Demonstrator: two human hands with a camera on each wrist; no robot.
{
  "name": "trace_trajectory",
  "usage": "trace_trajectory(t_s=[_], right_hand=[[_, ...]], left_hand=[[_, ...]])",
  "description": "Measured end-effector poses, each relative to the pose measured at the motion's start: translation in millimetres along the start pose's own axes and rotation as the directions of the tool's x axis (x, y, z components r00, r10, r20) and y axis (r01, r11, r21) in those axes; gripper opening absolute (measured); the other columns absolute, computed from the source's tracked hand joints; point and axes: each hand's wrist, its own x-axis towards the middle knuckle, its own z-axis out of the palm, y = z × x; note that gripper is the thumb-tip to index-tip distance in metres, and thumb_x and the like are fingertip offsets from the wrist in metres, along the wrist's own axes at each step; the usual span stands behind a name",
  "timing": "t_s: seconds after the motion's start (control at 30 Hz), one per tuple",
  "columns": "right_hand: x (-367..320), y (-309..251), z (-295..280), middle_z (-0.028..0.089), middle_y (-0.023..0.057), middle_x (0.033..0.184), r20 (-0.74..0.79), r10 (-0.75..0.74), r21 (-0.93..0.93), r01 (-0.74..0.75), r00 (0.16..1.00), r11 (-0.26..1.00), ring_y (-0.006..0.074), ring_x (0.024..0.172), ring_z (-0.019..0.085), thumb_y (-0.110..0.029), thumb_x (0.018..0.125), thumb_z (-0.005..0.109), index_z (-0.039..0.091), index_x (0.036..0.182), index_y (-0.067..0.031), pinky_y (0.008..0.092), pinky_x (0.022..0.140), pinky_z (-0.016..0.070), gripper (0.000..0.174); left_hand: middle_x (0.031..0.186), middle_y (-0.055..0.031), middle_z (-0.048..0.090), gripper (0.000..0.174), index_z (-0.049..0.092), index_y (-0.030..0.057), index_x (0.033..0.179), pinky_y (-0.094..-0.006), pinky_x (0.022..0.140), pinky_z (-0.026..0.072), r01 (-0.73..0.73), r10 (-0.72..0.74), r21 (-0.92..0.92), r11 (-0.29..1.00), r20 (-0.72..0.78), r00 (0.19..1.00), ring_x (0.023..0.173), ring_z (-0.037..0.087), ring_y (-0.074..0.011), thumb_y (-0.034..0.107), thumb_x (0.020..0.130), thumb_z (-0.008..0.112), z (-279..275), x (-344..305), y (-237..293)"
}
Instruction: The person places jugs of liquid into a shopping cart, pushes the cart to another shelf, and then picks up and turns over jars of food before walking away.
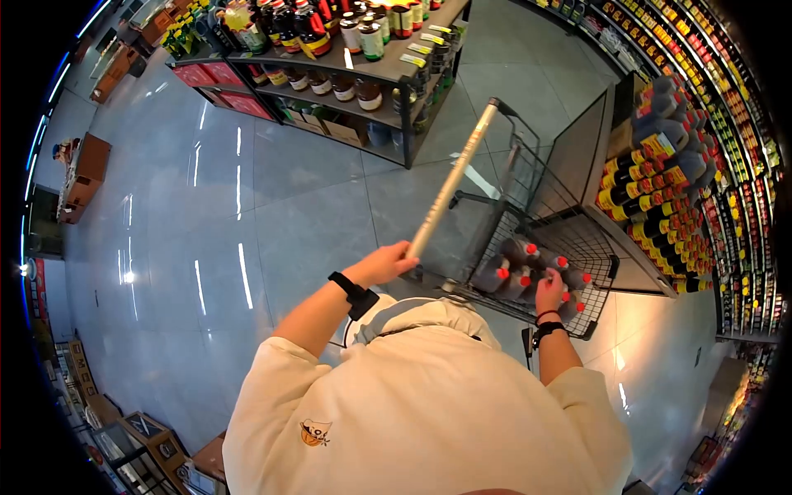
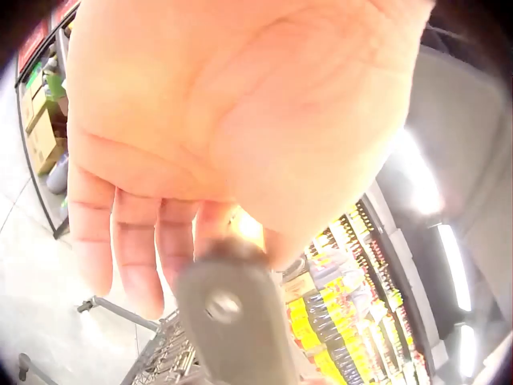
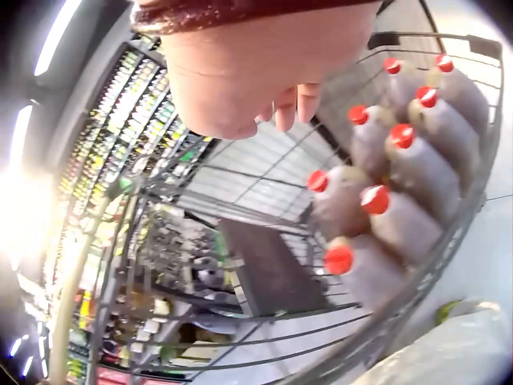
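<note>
A shopping cart (image 1: 606,272) stands in front of me with several red-capped bottles (image 1: 520,280) upright in its basket. In the right wrist view, the bottles (image 3: 425,172) are grouped along one side of the wire basket. My left hand (image 1: 384,266) pinches the near end of the pale cart handle (image 1: 454,181) between thumb and index finger. The left wrist view shows the handle's grey end bracket (image 2: 232,321) by the thumb, with the other fingers (image 2: 132,241) extended. Over the bottles hovers my right hand (image 1: 549,294), its fingers (image 3: 284,108) loosely bent and holding nothing.
A wooden-sided display (image 1: 569,148) stacked with dark yellow-labelled bottles (image 1: 652,190) stands beside the cart. Beyond the handle is a shelf unit (image 1: 330,91) of bottles and jars. Curved store shelves (image 1: 742,165) line the right. Grey shiny floor (image 1: 190,247) stretches out at left.
</note>
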Motion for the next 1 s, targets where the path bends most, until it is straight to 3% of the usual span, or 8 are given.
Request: trace_trajectory(t_s=[0.07, 0.13, 0.23, 0.4, 0.57, 0.8, 0.9, 1.0], right_hand=[[-2.1, -70.4, 33.3, 0.063, 0.0155, 0.117, 0.017, -0.019, 0.083, 0.017, 1.0, 0.996, 0.0252, 0.099, 0.064, -0.003, 0.088, 0.059, 0.062, 0.118, -0.0046, 0.0352, 0.086, 0.0511, 0.03], [-11.1, -162.0, 64.7, 0.062, 0.0148, 0.116, -0.08, -0.173, 0.138, 0.183, 0.982, 0.974, 0.0306, 0.106, 0.062, -0.006, 0.088, 0.062, 0.062, 0.115, -0.0028, 0.0387, 0.092, 0.0497, 0.028], [-13.4, -275.0, 111.6, 0.059, 0.0172, 0.125, -0.183, -0.4, -0.019, 0.403, 0.898, 0.915, 0.0346, 0.117, 0.056, -0.006, 0.089, 0.063, 0.062, 0.115, -0.0022, 0.0419, 0.102, 0.0449, 0.027], [-2.3, -436.1, 157.9, 0.059, 0.0165, 0.128, -0.054, -0.584, 0.087, 0.586, 0.81, 0.806, 0.0348, 0.119, 0.058, -0.006, 0.084, 0.067, 0.061, 0.116, -0.0044, 0.0402, 0.103, 0.0451, 0.032], [41.2, -508.9, 199.9, 0.06, 0.0142, 0.129, 0.03, -0.502, 0.263, 0.478, 0.864, 0.838, 0.0295, 0.119, 0.059, -0.009, 0.086, 0.068, 0.064, 0.116, -0.0044, 0.0376, 0.1, 0.0475, 0.03], [151.7, -555.9, 255.8, 0.065, 0.0093, 0.121, -0.004, -0.464, 0.273, 0.447, 0.886, 0.852, 0.0233, 0.112, 0.063, -0.016, 0.087, 0.072, 0.067, 0.113, -0.007, 0.0335, 0.091, 0.0509, 0.028], [222.4, -562.7, 292.0, 0.068, 0.0085, 0.112, 0.102, -0.378, 0.369, 0.318, 0.92, 0.873, 0.0203, 0.104, 0.066, -0.017, 0.088, 0.072, 0.068, 0.111, -0.0065, 0.0315, 0.086, 0.0528, 0.026], [302.7, -573.3, 347.6, 0.069, 0.0078, 0.104, 0.295, -0.228, 0.572, 0.02, 0.928, 0.82, 0.0182, 0.097, 0.067, -0.014, 0.091, 0.068, 0.069, 0.109, -0.0052, 0.0295, 0.082, 0.0539, 0.02]], left_hand=[[0.101, -0.0185, 0.07, 0.039, 0.057, 0.0032, 0.12, -0.0401, 0.077, 0.0528, -0.109, 0.112, -0.036, 0.993, 0.097, 0.989, 0.09, 0.068, -0.0299, 0.035, 0.097, 0.06, -46.2, -14.5, -29.2], [0.107, -0.0171, 0.07, 0.038, 0.061, 0.0022, 0.12, -0.0387, 0.081, 0.0532, -0.138, 0.133, -0.047, 0.989, -0.103, 0.986, 0.093, 0.068, -0.0297, 0.032, 0.096, 0.063, -98.5, -33.5, -62.1], [0.106, -0.0151, 0.071, 0.034, 0.063, 0.0014, 0.117, -0.0367, 0.082, 0.0532, -0.015, -0.022, -0.153, 0.988, -0.236, 0.972, 0.094, 0.069, -0.027, 0.027, 0.095, 0.063, -174.9, -59.3, -133.2], [0.096, -0.0127, 0.072, 0.027, 0.067, 0.0006, 0.108, -0.0338, 0.08, 0.0529, 0.01, -0.09, -0.218, 0.976, -0.359, 0.929, 0.089, 0.069, -0.0223, 0.024, 0.095, 0.063, -253.2, -55.1, -236.0], [0.074, -0.0043, 0.066, 0.025, 0.069, -0.0016, 0.091, -0.0277, 0.066, 0.0481, -0.081, -0.041, -0.219, 0.972, -0.498, 0.866, 0.07, 0.059, -0.0108, 0.023, 0.091, 0.07, -320.0, -12.4, -210.5], [0.069, -0.0038, 0.063, 0.029, 0.069, -0.0017, 0.087, -0.0282, 0.063, 0.0464, -0.145, -0.011, -0.268, 0.952, -0.507, 0.862, 0.068, 0.056, -0.0103, 0.026, 0.095, 0.066, -413.1, 105.5, -204.8], [0.078, -0.0017, 0.066, 0.025, 0.067, -0.0015, 0.086, -0.0252, 0.065, 0.0455, -0.172, 0.015, -0.24, 0.955, -0.54, 0.842, 0.071, 0.056, -0.0079, 0.022, 0.095, 0.066, -464.2, 150.2, -158.0], [0.078, -0.0023, 0.066, 0.02, 0.068, -0.0011, 0.087, -0.0259, 0.064, 0.0459, -0.192, 0.076, -0.13, 0.973, -0.604, 0.794, 0.072, 0.057, -0.0087, 0.018, 0.092, 0.07, -503.1, 212.9, -135.1]])
